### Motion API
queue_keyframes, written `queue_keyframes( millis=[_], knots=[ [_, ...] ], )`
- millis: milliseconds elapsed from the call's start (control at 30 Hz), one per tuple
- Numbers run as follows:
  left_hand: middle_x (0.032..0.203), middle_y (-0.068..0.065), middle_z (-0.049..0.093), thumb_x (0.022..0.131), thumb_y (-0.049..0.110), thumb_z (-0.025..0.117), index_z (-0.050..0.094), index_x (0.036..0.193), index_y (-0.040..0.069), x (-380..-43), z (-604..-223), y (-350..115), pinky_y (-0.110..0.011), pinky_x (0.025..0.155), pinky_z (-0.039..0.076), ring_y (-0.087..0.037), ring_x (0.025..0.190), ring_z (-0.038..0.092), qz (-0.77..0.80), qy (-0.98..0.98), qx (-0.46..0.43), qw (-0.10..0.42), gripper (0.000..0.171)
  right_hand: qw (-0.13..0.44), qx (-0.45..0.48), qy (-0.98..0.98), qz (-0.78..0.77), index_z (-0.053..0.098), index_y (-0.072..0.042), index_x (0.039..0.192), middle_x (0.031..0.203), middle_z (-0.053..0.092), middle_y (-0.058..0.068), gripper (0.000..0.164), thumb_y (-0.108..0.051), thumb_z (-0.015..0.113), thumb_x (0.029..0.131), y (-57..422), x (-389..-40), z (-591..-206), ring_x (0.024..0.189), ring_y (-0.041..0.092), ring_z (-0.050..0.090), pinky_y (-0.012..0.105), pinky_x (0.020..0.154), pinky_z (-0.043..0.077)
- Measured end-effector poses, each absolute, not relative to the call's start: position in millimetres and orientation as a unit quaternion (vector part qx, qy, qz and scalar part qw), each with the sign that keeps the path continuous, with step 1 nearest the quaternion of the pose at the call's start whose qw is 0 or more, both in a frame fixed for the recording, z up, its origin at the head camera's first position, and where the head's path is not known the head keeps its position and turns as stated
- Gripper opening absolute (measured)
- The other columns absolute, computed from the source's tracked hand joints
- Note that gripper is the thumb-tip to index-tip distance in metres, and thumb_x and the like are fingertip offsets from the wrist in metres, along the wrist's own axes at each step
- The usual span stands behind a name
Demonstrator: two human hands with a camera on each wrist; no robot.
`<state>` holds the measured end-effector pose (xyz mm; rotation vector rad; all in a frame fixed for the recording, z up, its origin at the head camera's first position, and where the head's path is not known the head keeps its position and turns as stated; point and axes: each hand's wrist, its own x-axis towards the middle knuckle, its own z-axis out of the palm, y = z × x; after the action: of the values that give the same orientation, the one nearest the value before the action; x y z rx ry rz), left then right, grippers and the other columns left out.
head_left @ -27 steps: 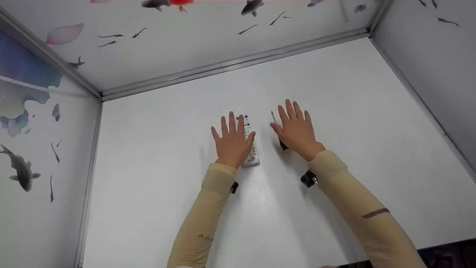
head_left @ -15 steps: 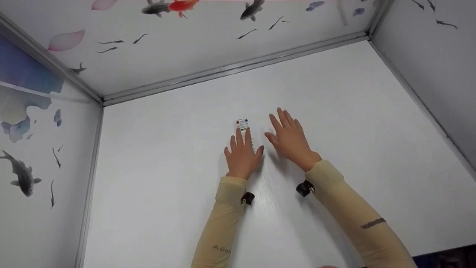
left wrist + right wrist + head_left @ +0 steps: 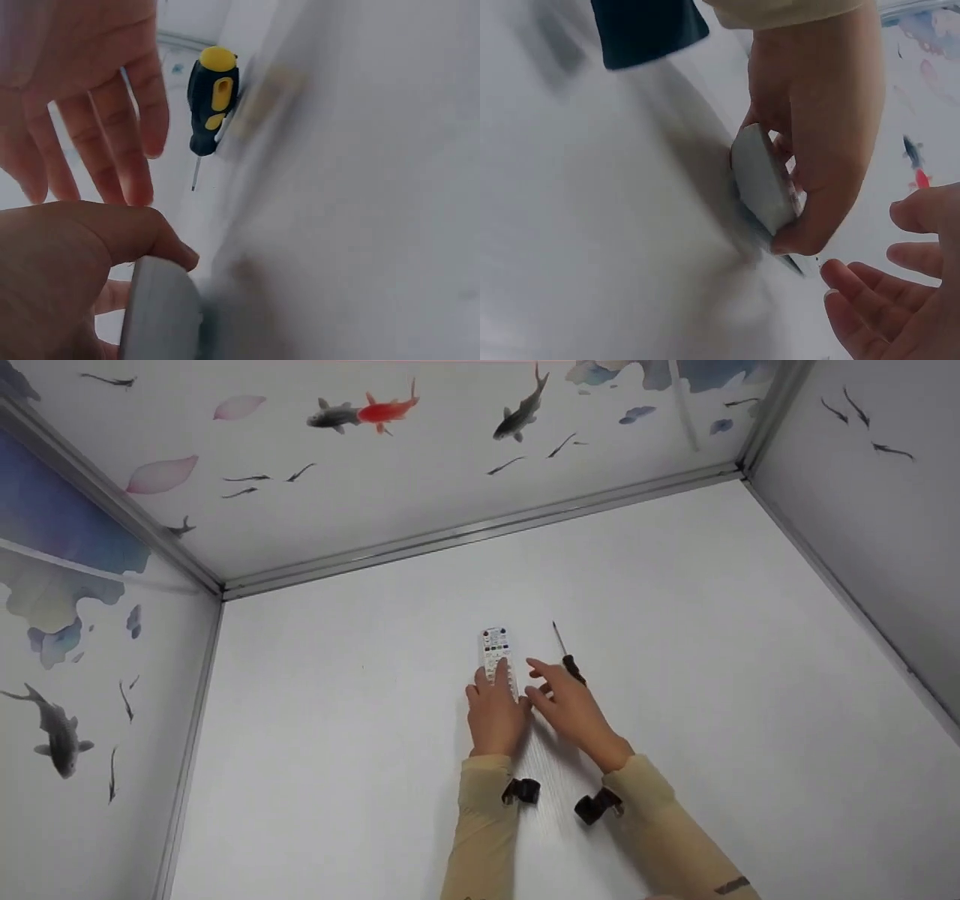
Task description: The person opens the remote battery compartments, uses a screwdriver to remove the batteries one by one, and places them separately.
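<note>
A white remote control (image 3: 496,645) with many small buttons lies lengthwise on the white table. My left hand (image 3: 496,721) grips its near end, thumb on one side and fingers on the other; the right wrist view shows the thumb curled at the edge of the remote's end (image 3: 761,180). My right hand (image 3: 576,714) is beside the left one, fingers loosely bent and holding nothing. Just beyond it lies a screwdriver (image 3: 571,666), its handle partly covered by that hand in the head view. The left wrist view shows its black and yellow handle (image 3: 214,105) and thin shaft.
White panels (image 3: 420,472) with painted fish and petals stand around the table (image 3: 315,750), with grey metal rails (image 3: 465,532) along their lower edges. A small black camera (image 3: 523,791) sits at the left wrist, and another black camera (image 3: 596,807) at the right.
My left hand has gone from lying flat over the remote to gripping its near end. My right hand has drawn back and leftward, uncovering the screwdriver's shaft. The head view has tilted up.
</note>
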<state>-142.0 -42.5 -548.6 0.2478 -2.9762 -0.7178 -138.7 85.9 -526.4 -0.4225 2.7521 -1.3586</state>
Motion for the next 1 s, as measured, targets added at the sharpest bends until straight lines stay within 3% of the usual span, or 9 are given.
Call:
queue_keyframes(
  millis=[133,267,433,500,667,700,800,1000],
  knots=[
    [0.132,-0.014,0.034,0.076,0.031,0.067,0.036,0.137,0.024,-139,-558,-39,-0.04,0.076,0.045,-0.028,0.107,0.047,-0.302,-0.946,0.114,0.039,0.068,0.025,-0.096,0.861,-0.499,0.041,-0.02,0.134,0.114,0.056,-0.001,0.048,-0.035,0.052,0.09,84,-129,-543,0.09,0.012,0.057,0.033,0.074,0.047],
    [0.132,-0.011,0.035,0.077,0.032,0.065,0.037,0.136,0.027,-137,-564,-41,-0.04,0.076,0.045,-0.027,0.097,0.053,-0.371,-0.92,0.116,0.045,0.066,0.03,-0.082,0.814,-0.575,0.039,-0.015,0.135,0.116,0.055,0.003,0.05,-0.035,0.051,0.09,79,-123,-553,0.094,0.014,0.057,0.033,0.075,0.048],
    [0.135,0.002,0.037,0.076,0.028,0.058,0.036,0.135,0.035,-140,-566,-54,-0.037,0.085,0.04,-0.018,0.11,0.045,-0.484,-0.866,0.118,0.038,0.063,0.048,-0.111,0.725,-0.678,0.031,-0.007,0.138,0.123,0.048,0.016,0.049,-0.024,0.044,0.095,73,-115,-547,0.096,0.028,0.056,0.045,0.076,0.046],
    [0.136,0.005,0.036,0.076,0.025,0.056,0.036,0.134,0.038,-140,-566,-58,-0.038,0.081,0.042,-0.016,0.112,0.042,-0.55,-0.827,0.115,0.02,0.063,0.047,-0.121,0.711,-0.691,0.03,-0.005,0.138,0.125,0.046,0.019,0.048,-0.02,0.043,0.095,72,-112,-543,0.095,0.033,0.055,0.049,0.076,0.044],
    [0.138,0.004,0.034,0.083,0.028,0.056,0.036,0.133,0.041,-128,-561,-63,-0.04,0.074,0.043,-0.017,0.116,0.039,-0.703,-0.702,0.09,-0.069,0.055,0.038,-0.105,0.725,-0.68,0.034,-0.014,0.138,0.122,0.048,0.009,0.046,-0.026,0.044,0.095,67,-115,-559,0.091,0.022,0.056,0.036,0.073,0.047],
    [0.139,0.003,0.033,0.085,0.028,0.055,0.035,0.134,0.04,-125,-557,-63,-0.04,0.077,0.041,-0.017,0.118,0.037,-0.719,-0.685,0.084,-0.083,0.053,0.034,-0.098,0.729,-0.677,0.036,-0.017,0.137,0.12,0.048,0.007,0.045,-0.029,0.044,0.094,66,-118,-565,0.089,0.019,0.056,0.033,0.071,0.047],
    [0.139,0.005,0.033,0.086,0.033,0.055,0.036,0.133,0.042,-123,-557,-63,-0.043,0.082,0.039,-0.016,0.121,0.035,-0.742,-0.66,0.069,-0.099,0.052,0.017,-0.082,0.738,-0.669,0.042,-0.025,0.133,0.112,0.048,0.0,0.042,-0.035,0.047,0.092,62,-126,-577,0.084,0.015,0.055,0.029,0.066,0.047],
    [0.14,0.014,0.028,0.084,0.042,0.055,0.032,0.132,0.048,-133,-563,-64,-0.047,0.088,0.033,-0.013,0.127,0.024,-0.725,-0.677,0.07,-0.105,0.054,-0.001,-0.086,0.755,-0.65,0.045,-0.026,0.131,0.115,0.049,-0.007,0.044,-0.04,0.049,0.09,61,-133,-577,0.084,0.012,0.055,0.028,0.065,0.048]
  ],
)
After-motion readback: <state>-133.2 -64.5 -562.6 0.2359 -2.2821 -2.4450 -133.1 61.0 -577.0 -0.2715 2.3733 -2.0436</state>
